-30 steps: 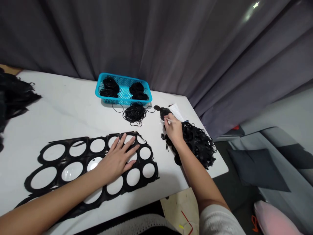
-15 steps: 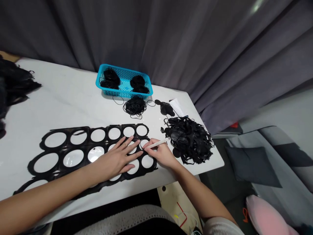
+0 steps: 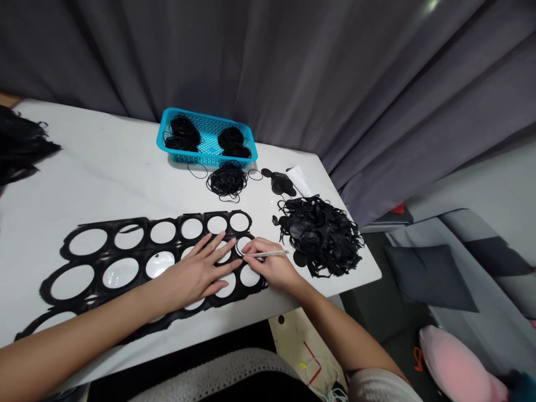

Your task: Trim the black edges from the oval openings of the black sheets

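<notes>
A black sheet with rows of round holes [image 3: 140, 250] lies on the white table, the white top showing through the holes. My left hand [image 3: 205, 268] rests flat across its right part with the fingers spread. In a pinch grip, my right hand [image 3: 270, 262] holds a slim white pen-like tool [image 3: 268, 254]. Its tip is at the edge of a hole near the sheet's right end, close to my left fingertips. A thin dark ring outline shows inside that hole. What kind of tip the tool has is too small to tell.
Beyond the sheet stands a blue basket [image 3: 209, 159] holding black ring bundles. Before it lies a pile of thin black rings [image 3: 227, 180]. To the right are black discs [image 3: 281, 183], white paper [image 3: 302, 181] and a heap of black scraps [image 3: 326, 234]. More black material [image 3: 23, 145] lies far left.
The pen-like tool has tipped from a slant to nearly level as my right hand turned. My left hand stays flat on the sheet. The whole view has shifted slightly.
</notes>
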The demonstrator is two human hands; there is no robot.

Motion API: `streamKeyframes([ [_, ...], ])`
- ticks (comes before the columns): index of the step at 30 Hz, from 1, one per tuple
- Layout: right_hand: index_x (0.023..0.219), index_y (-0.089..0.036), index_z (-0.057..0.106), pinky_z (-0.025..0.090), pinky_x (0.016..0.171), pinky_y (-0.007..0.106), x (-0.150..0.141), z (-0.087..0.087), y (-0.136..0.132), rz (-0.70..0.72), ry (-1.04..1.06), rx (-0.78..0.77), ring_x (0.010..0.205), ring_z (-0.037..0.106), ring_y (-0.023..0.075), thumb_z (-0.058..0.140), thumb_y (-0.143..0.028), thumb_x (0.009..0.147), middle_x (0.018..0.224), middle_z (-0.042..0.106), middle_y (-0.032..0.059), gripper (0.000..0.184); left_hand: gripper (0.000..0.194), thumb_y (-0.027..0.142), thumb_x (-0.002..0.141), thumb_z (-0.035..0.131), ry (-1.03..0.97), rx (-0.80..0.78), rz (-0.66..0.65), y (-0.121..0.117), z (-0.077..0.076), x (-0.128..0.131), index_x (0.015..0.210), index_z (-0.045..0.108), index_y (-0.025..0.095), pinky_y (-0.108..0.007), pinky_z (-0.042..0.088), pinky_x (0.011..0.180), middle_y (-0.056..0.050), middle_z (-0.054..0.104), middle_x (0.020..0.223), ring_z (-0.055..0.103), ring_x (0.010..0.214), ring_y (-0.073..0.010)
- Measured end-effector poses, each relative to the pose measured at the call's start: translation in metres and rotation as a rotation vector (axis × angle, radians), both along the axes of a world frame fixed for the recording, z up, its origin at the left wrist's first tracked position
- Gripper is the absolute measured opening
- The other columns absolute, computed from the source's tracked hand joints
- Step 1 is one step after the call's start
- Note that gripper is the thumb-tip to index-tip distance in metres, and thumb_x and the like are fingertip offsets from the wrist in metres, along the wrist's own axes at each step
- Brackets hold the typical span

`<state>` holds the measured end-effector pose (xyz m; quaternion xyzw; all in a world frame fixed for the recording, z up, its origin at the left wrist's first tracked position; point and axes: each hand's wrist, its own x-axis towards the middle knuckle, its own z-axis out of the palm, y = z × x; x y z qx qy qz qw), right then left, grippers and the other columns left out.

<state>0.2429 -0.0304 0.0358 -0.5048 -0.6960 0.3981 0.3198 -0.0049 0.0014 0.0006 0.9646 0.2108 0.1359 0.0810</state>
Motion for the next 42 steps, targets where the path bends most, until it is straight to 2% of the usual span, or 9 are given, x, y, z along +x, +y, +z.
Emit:
streamKeyframes([
  [10,0.073,-0.021,0.057,0.051,0.082,0.030,0.001,0.001,-0.002,-0.016,0.008,-0.018,0.092,0.067,0.0179,0.063,-0.021,0.089,0.097,0.070,0.0045,0.018,0.055,0.043,0.100,0.056,-0.012,0.006,-0.003,0.000,0.001,0.000,0.153,0.042,0.037,-0.058,0.028,0.118,-0.008,0.031,0.165,0.025,0.152,-0.0385],
  [14,0.090,-0.021,0.062,0.046,0.094,0.039,-0.012,-0.007,-0.012,0.064,-0.354,0.192,0.108,0.061,0.0248,0.057,-0.016,0.091,0.115,0.070,0.0108,0.007,0.054,0.043,0.100,0.054,0.019,0.035,-0.013,0.000,0.002,0.000,0.152,0.043,0.034,-0.060,0.029,0.117,-0.011,0.031,0.165,0.027,0.151,-0.0407],
  [16,0.102,-0.020,0.063,0.044,0.096,0.042,-0.011,-0.010,-0.009,0.089,-0.552,0.270,0.111,0.059,0.0285,0.057,-0.015,0.090,0.120,0.069,0.0138,0.014,0.051,0.043,0.100,0.054,0.028,0.043,-0.019,0.001,0.003,0.000,0.150,0.047,0.033,-0.060,0.029,0.117,-0.013,0.032,0.164,0.028,0.150,-0.0415],
  [19,0.100,-0.017,0.064,0.044,0.090,0.042,0.012,-0.006,0.013,-0.121,-0.676,0.297,0.096,0.061,0.0290,0.051,-0.013,0.090,0.100,0.072,0.0134,0.016,0.048,0.042,0.100,0.055,0.025,0.039,-0.016,0.003,0.003,0.000,0.147,0.051,0.033,-0.060,0.029,0.117,-0.012,0.034,0.164,0.027,0.151,-0.0421],
  [21,0.093,-0.017,0.064,0.044,0.087,0.041,0.033,0.003,0.029,-0.419,-0.609,0.311,0.091,0.062,0.0277,0.045,-0.014,0.094,0.097,0.072,0.0138,0.020,0.047,0.043,0.100,0.056,0.006,0.031,-0.012,0.003,0.005,-0.001,0.146,0.052,0.033,-0.059,0.027,0.119,-0.010,0.034,0.164,0.026,0.152,-0.0401],
  [23,0.089,-0.019,0.064,0.046,0.082,0.037,0.046,0.014,0.034,-0.516,-0.419,0.270,0.087,0.064,0.0247,0.046,-0.019,0.094,0.096,0.073,0.0111,0.019,0.048,0.045,0.101,0.054,-0.028,0.030,-0.006,-0.002,0.007,-0.002,0.148,0.050,0.032,-0.056,0.024,0.122,-0.008,0.036,0.163,0.028,0.152,-0.0355],
  [27,0.084,-0.020,0.067,0.048,0.081,0.031,0.035,0.026,0.006,-0.303,-0.078,0.031,0.088,0.066,0.0202,0.058,-0.027,0.090,0.095,0.075,0.0052,0.013,0.051,0.046,0.102,0.054,-0.044,0.033,-0.071,-0.023,0.011,-0.004,0.150,0.047,0.032,-0.049,0.019,0.126,-0.008,0.042,0.160,0.036,0.149,-0.0278],
  [32,0.084,-0.020,0.067,0.048,0.074,0.029,0.005,0.018,-0.042,-0.105,0.017,-0.212,0.083,0.065,0.0171,0.062,-0.027,0.087,0.095,0.075,0.0032,0.010,0.054,0.047,0.099,0.058,-0.049,0.019,-0.077,-0.042,0.004,-0.004,0.150,0.046,0.035,-0.052,0.022,0.124,-0.009,0.038,0.162,0.033,0.150,-0.0318],
  [42,0.080,-0.019,0.065,0.047,0.076,0.029,0.002,0.005,-0.059,-0.107,0.081,-0.208,0.083,0.065,0.0177,0.063,-0.026,0.085,0.088,0.072,0.0030,0.008,0.052,0.046,0.100,0.057,-0.053,0.004,-0.092,-0.040,0.003,-0.004,0.150,0.046,0.038,-0.054,0.023,0.123,-0.008,0.033,0.165,0.029,0.151,-0.0343],
])
